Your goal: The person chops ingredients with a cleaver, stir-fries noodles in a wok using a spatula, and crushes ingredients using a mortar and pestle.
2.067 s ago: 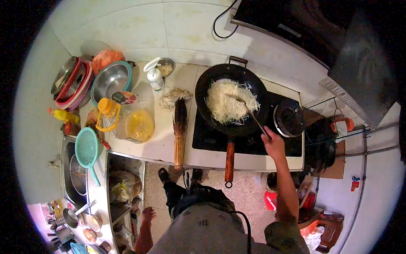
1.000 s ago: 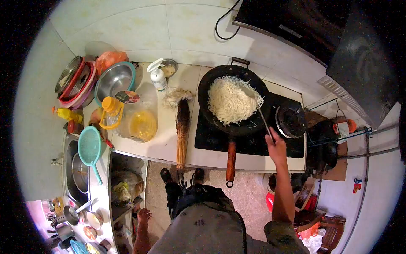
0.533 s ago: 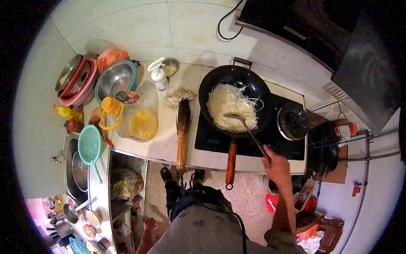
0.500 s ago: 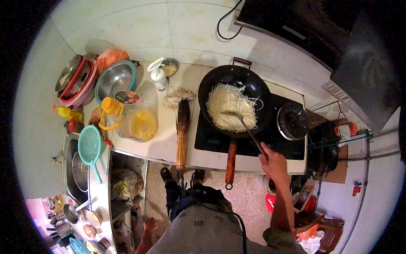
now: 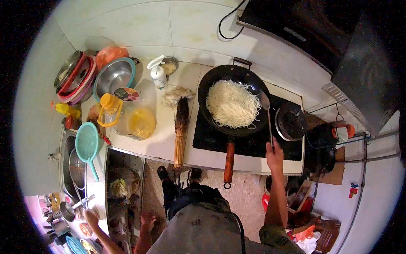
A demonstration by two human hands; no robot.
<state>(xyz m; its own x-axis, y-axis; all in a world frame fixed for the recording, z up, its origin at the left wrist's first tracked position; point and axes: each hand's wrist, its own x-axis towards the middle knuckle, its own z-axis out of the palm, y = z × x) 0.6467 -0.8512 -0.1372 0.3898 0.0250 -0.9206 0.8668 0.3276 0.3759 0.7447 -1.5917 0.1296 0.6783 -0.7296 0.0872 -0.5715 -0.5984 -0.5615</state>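
My right hand (image 5: 275,156) is closed around the handle of a metal spatula (image 5: 270,120). The spatula's head rests by the right inner wall of a black wok (image 5: 243,71). A mound of thin pale noodles (image 5: 232,103) fills the middle of the wok, beside the spatula. The wok stands on a black cooktop (image 5: 207,142), its wooden handle (image 5: 229,163) pointing toward me. Low at my left side hangs my left hand (image 5: 148,220), apart from the counter, with fingers loosely apart and nothing visible in it.
A straw brush (image 5: 179,139), a cloth (image 5: 177,95), a pump bottle (image 5: 158,76) and an oil jug (image 5: 141,122) stand or lie left of the wok. A teal strainer (image 5: 87,142) is over the sink. Another person's hand (image 5: 91,218) reaches in at lower left, near a saucepan (image 5: 67,211).
The spatula has moved from on top of the noodles to the wok's right side, my right hand going with it. Another person's arm has come into view at lower left.
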